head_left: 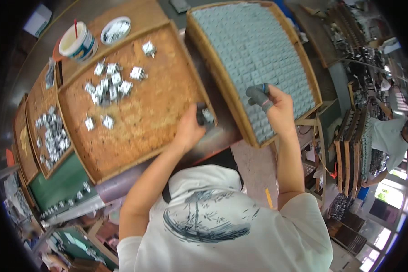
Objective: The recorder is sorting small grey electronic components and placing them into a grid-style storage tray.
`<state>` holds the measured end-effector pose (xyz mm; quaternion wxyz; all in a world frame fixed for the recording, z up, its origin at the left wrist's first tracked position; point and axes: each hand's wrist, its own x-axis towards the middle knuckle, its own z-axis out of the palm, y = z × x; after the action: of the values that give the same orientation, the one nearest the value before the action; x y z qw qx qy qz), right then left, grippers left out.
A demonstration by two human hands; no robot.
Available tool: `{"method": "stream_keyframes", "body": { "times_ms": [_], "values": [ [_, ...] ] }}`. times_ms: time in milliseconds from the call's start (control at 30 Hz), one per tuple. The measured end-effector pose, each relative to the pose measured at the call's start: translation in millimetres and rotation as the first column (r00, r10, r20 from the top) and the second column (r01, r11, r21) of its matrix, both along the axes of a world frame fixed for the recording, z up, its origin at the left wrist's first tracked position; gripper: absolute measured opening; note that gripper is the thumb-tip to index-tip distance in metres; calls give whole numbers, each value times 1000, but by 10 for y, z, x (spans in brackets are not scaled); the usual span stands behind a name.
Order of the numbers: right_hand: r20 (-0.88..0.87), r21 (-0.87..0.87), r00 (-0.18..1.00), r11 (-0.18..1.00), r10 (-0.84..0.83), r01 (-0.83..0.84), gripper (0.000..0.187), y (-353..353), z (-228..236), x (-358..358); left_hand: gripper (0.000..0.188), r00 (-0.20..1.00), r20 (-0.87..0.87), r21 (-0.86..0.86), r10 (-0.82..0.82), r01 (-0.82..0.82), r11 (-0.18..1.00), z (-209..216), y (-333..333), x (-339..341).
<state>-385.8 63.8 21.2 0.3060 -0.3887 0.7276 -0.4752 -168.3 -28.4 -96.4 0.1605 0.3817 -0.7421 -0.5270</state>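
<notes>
My left hand [191,126], its fingertips in dark covers, is closed on a small silvery metal part [207,115] at the right front corner of a shallow wooden tray [145,109]. Only a bit of that part shows past the fingers. In the tray lies a loose heap of silvery square metal parts [109,86], with several single ones around it. My right hand [278,111], wearing grey finger covers, is over a wooden-framed tray of grey pieces in close rows [258,50]. Its covered fingers are curled together; whatever they hold, if anything, is hidden.
A white bucket [78,43] with a red stick and a white bowl of small metal bits [116,31] stand beyond the left tray. Another tray holds heaped metal parts [52,136] at far left. A person in a light shirt [387,140] works at right beside stacked trays [349,145].
</notes>
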Motion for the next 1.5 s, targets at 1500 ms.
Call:
{"method": "stream_keyframes", "body": {
  "times_ms": [1500],
  "values": [
    [194,-189,981,981,-2,39,30,-1155,-478,-819,38,-31,628,-593,777,-667,452,384,32,3880]
  ]
}}
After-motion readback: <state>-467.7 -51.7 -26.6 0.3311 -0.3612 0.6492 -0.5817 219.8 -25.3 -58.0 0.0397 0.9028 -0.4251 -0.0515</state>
